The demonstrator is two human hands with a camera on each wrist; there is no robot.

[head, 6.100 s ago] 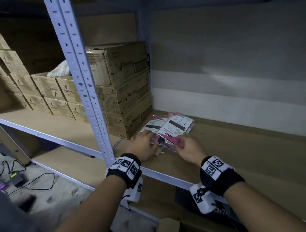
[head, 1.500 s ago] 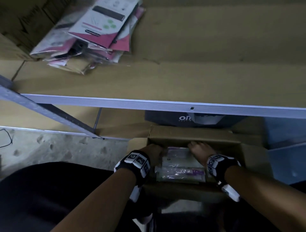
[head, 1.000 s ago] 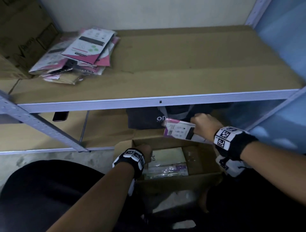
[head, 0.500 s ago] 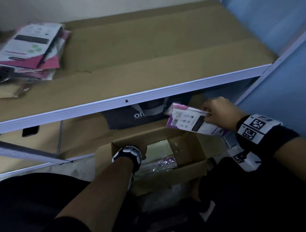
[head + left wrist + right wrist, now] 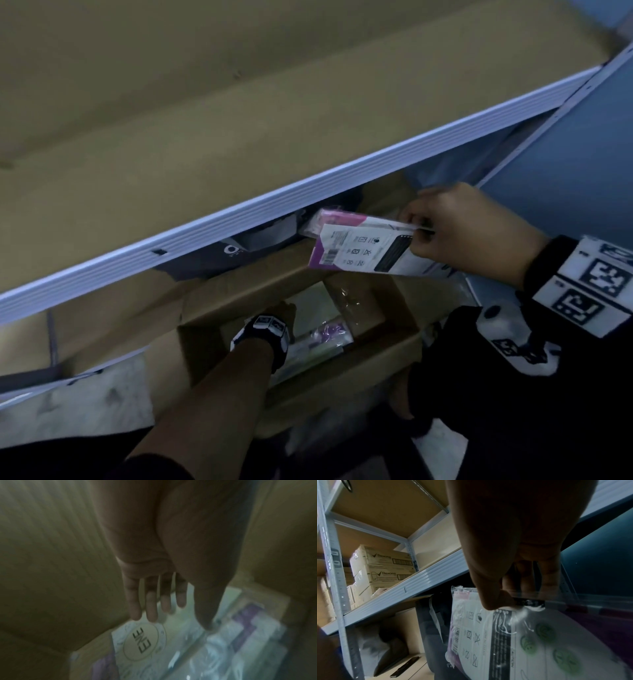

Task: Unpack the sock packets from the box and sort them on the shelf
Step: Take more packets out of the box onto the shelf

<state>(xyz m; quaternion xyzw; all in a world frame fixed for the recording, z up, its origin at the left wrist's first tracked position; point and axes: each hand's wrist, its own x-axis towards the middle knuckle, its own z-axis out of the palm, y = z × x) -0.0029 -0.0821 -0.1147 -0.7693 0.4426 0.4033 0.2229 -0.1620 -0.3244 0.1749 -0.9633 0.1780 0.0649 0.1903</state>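
Observation:
My right hand (image 5: 424, 233) pinches the top edge of a white and pink sock packet (image 5: 363, 251) in clear plastic, held just below the shelf's front rail (image 5: 308, 192). In the right wrist view the thumb and fingers clamp the sock packet (image 5: 505, 635) at its top. My left hand (image 5: 284, 311) reaches down into the open cardboard box (image 5: 342, 373) on the floor. Its fingers (image 5: 150, 604) hang straight, just above a packet with a round label (image 5: 144, 643), holding nothing. More clear packets (image 5: 240, 635) lie in the box.
The cardboard-lined shelf (image 5: 205, 120) spreads above the rail. A dark bag (image 5: 239, 257) sits on the lower shelf behind the box. Stacked cartons (image 5: 382, 568) stand on the shelf at the left. A blue wall (image 5: 565, 178) bounds the right side.
My right hand lifted a sock packet out of the box and up toward the shelf rail. My left hand stayed low in the box. The earlier pile of packets left the head view.

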